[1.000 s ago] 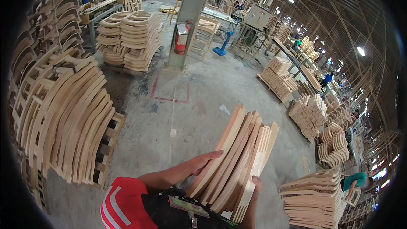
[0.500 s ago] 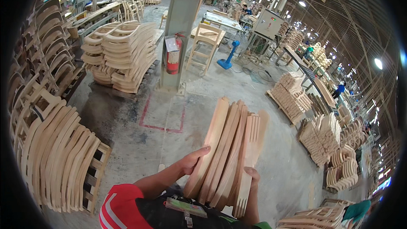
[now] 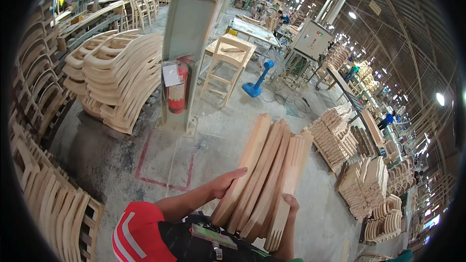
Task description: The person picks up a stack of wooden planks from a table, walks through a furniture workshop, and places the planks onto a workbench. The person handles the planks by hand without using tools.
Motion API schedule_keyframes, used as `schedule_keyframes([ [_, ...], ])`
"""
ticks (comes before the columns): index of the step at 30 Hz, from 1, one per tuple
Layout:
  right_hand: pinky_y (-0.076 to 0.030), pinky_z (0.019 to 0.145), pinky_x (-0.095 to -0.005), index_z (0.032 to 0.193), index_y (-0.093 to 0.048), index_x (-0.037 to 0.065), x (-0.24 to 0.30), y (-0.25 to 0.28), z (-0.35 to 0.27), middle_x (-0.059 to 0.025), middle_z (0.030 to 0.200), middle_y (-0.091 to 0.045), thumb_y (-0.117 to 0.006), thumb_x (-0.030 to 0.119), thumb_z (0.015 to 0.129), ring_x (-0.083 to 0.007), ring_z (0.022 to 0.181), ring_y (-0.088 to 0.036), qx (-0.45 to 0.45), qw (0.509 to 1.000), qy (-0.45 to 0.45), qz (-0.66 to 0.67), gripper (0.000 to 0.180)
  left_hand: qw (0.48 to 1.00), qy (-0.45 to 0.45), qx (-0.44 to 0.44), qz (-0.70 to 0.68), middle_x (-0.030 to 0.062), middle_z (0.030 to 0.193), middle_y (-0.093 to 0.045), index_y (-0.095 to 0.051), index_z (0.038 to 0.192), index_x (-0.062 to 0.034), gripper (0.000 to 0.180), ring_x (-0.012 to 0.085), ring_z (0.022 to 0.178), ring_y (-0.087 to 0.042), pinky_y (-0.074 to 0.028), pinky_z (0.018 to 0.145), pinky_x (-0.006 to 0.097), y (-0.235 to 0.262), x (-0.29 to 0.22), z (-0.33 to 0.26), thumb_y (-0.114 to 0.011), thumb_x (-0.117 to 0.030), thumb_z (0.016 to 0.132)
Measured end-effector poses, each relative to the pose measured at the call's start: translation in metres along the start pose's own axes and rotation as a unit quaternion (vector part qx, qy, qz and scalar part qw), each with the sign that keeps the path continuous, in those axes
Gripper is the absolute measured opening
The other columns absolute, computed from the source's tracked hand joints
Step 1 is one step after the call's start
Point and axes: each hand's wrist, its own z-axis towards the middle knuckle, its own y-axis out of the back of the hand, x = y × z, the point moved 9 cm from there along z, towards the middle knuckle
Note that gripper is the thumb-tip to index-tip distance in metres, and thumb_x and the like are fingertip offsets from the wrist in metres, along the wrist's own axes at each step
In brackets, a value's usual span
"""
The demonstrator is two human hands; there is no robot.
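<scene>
I carry a bundle of several long curved pale wooden slats (image 3: 264,174) in front of my chest, pointing up and away from me. My left hand (image 3: 227,182) presses flat against the bundle's left side. My right hand (image 3: 291,203) curls around its right edge near the notched lower ends. My red sleeve shows at the bottom.
A grey pillar (image 3: 196,29) with a red fire extinguisher (image 3: 178,87) stands ahead, red floor markings (image 3: 162,162) before it. Stacks of curved wooden parts (image 3: 121,75) lie left; pallets of parts (image 3: 335,136) lie right. A wooden stool (image 3: 227,65) and blue fan (image 3: 257,80) stand beyond.
I have walked forward: the pillar, extinguisher and left stacks are nearer and larger. The bundle stays held the same way in both hands.
</scene>
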Motion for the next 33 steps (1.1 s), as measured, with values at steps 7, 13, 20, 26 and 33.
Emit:
schedule_keyframes([
  [7,-0.054,0.08,-0.0387,0.113,-0.059,-0.019,0.023,-0.001,0.172,-0.0248,0.1,-0.067,-0.059,0.032,0.077,-0.0338,0.088,-0.067,-0.009,1.0,0.006,0.009,0.062,0.999,0.034,-0.018,0.011,0.0175,0.128,-0.058,-0.041,0.14,0.0001,0.066,0.0249,0.111,-0.062,-0.051,0.097,0.04,0.07,-0.111,0.127,-0.058,-0.046,0.095],
  [13,-0.055,0.079,-0.0383,0.109,-0.061,-0.016,0.041,0.05,0.365,-0.023,0.098,-0.068,-0.059,0.031,0.076,-0.0306,0.086,-0.068,0.01,0.999,-0.02,-0.029,0.057,0.998,-0.017,-0.053,0.025,0.0195,0.129,-0.057,-0.04,0.141,0.0012,0.069,0.0262,0.112,-0.062,-0.051,0.097,0.04,0.143,-0.219,0.252,-0.057,-0.048,0.095],
  [20,-0.055,0.075,-0.0353,0.109,-0.062,-0.01,0.093,0.056,0.591,-0.0174,0.094,-0.068,-0.06,0.029,0.073,-0.028,0.084,-0.068,0.042,0.995,-0.08,-0.031,0.053,0.991,-0.102,-0.081,0.008,0.0189,0.134,-0.054,-0.038,0.142,0.0009,0.068,0.0284,0.118,-0.059,-0.046,0.103,0.04,0.196,-0.358,0.37,-0.055,-0.046,0.096],
  [26,-0.054,0.082,-0.0347,0.123,-0.053,-0.008,0.08,0.072,0.751,-0.0153,0.105,-0.065,-0.061,0.023,0.069,-0.0256,0.094,-0.066,0.047,0.993,-0.103,-0.013,0.063,0.981,-0.133,-0.141,-0.011,0.0185,0.136,-0.054,-0.038,0.143,-0.0008,0.067,0.0274,0.119,-0.058,-0.046,0.103,0.041,0.266,-0.448,0.431,-0.055,-0.046,0.096],
  [33,-0.053,0.089,-0.0397,0.131,-0.047,-0.009,0.093,0.016,0.91,-0.0216,0.115,-0.062,-0.063,0.026,0.067,-0.0328,0.102,-0.064,0.062,0.993,-0.086,0.046,0.075,0.981,-0.113,-0.154,0.018,0.0177,0.137,-0.052,-0.036,0.145,-0.0041,0.067,0.0286,0.122,-0.056,-0.045,0.105,0.043,0.329,-0.592,0.513,-0.058,-0.042,0.094],
])
